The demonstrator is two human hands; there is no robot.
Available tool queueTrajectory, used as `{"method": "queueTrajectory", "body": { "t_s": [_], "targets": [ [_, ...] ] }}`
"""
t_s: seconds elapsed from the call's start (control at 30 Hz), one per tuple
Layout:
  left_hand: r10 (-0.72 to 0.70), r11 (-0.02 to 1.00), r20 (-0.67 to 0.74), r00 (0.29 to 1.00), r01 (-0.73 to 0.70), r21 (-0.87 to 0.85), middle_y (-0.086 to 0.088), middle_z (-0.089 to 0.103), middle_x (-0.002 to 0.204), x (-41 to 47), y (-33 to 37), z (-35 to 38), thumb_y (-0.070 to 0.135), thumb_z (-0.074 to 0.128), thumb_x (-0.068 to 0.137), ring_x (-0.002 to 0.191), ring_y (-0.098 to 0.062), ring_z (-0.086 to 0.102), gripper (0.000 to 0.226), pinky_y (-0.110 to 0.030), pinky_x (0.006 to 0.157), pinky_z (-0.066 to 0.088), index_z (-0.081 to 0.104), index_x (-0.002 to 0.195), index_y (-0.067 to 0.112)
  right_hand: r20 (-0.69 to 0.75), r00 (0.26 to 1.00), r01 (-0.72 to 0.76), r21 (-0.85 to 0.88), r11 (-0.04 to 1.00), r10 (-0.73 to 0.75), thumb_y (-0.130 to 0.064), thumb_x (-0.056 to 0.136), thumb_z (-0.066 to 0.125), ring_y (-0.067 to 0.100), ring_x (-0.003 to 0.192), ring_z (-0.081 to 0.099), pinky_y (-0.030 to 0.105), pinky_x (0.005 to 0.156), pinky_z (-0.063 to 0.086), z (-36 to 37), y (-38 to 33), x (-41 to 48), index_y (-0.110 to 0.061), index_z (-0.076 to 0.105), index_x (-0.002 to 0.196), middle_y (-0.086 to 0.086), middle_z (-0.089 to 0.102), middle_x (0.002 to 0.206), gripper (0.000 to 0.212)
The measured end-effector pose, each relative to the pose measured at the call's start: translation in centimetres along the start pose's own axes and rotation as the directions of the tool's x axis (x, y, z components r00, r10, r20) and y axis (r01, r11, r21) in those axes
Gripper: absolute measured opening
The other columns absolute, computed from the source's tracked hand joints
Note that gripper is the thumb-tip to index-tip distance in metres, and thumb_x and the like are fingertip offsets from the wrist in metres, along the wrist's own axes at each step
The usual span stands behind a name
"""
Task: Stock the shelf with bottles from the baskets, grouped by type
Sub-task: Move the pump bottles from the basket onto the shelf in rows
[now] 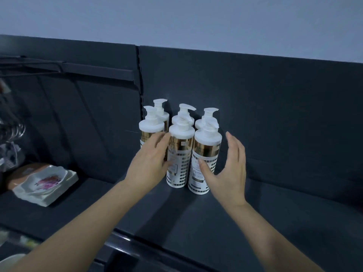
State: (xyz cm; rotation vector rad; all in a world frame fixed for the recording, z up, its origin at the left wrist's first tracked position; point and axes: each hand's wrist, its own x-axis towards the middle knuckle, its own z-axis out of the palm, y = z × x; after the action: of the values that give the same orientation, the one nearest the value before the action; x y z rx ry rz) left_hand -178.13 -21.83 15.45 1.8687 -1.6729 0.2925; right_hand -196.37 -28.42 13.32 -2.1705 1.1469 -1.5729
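Our left hand (151, 163) and right hand (229, 173), fingers straight and apart, flank six matching pump bottles (179, 154), likely squaring them into one tight group at the back of the dark shelf (275, 203); floral dishes (47, 181) sit well to the left.

No text can be read here. The white cylindrical plastic pump bottles with gold bands (180, 152) carry printed labels. There is faint lettering on the gold bands, and the front right bottle has a few larger dark characters beside a grid of small squares. All of it is too blurred to make out.
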Motion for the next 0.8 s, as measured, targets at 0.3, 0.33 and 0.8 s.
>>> {"method": "queueTrajectory", "body": {
  "t_s": [0.3, 0.33, 0.8],
  "targets": [
    [-0.342, 0.893, 0.096, 0.935, 0.291, 0.344, -0.003, 0.053, 0.134, -12.9, -2.4, -4.0, 0.037, 0.068, 0.085, 0.127, -0.024, 0.047, 0.059, -0.038, 0.093, 0.05, 0.05, 0.137, 0.013, 0.346, 0.89, 0.266, 0.133, 0.955, -0.297, -0.037, 0.081, 0.06, 0.017, 0.128, 0.043, 0.03, 0.111, 0.031, 0.1, -4.4, -7.1, -0.014, 0.04, 0.143, 0.003, 0.051, 0.138, 0.069],
    [-0.395, 0.866, 0.106, 0.913, 0.331, 0.375, -0.003, 0.052, 0.136, -14.6, -2.7, -4.5, 0.037, 0.066, 0.086, 0.128, -0.024, 0.045, 0.058, -0.038, 0.095, 0.048, 0.049, 0.137, 0.014, 0.399, 0.856, 0.292, 0.154, 0.944, -0.33, -0.036, 0.082, 0.06, 0.017, 0.127, 0.043, 0.03, 0.111, 0.031, 0.4, -5.0, -8.1, -0.014, 0.042, 0.142, 0.002, 0.051, 0.137, 0.067],
    [-0.876, 0.451, 0.162, 0.454, 0.654, 0.608, -0.002, 0.056, 0.123, -34.7, -9.9, -8.9, 0.043, 0.06, 0.087, 0.117, -0.022, 0.051, 0.046, -0.034, 0.091, 0.047, 0.053, 0.124, 0.018, 0.917, 0.244, 0.367, 0.213, 0.905, -0.314, -0.044, 0.088, 0.058, 0.021, 0.135, 0.034, 0.036, 0.11, 0.028, 9.6, -14.4, -22.3, -0.022, 0.038, 0.141, -0.003, 0.042, 0.145, 0.061]
  ]
}}
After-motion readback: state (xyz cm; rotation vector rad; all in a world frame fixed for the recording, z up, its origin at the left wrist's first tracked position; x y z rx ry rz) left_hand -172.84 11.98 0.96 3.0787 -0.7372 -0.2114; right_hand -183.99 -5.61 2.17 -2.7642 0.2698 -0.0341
